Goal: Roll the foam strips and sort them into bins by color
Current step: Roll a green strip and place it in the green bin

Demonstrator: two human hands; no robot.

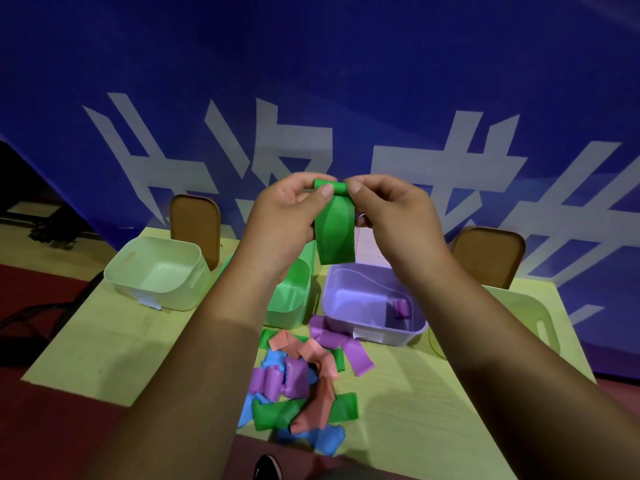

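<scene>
Head view
Left hand (287, 209): raised in front of the chest, thumb and fingertips pinching the left end of the rolled top of the green strip (337, 233).
Right hand (391, 216): level with the left hand and just beside it, thumb and fingers curled round the right end of the same roll.
Green strip: held between the two hands. Its top is wound into a short roll and the rest hangs loose below the fingers, with the free end in the air.
Green bin (294, 292): below the left hand, partly hidden by the left forearm. What it holds cannot be seen.
Purple bin (360, 296): below the right hand, with one purple roll (401, 308) lying inside near its right wall.
Pale bin (156, 271): well out to the left of the left hand.
Second pale bin (526, 310): out past the right forearm, partly covered by it.
Pile of strips (301, 379): between the two forearms, nearer the body than the bins. It is green, purple, pink and blue pieces heaped loosely on the table (415, 393).
Brown boards (195, 223): two of them stand upright behind the bins, one on each side of the hands.
Blue banner (311, 64): beyond the hands, with large white characters.
</scene>
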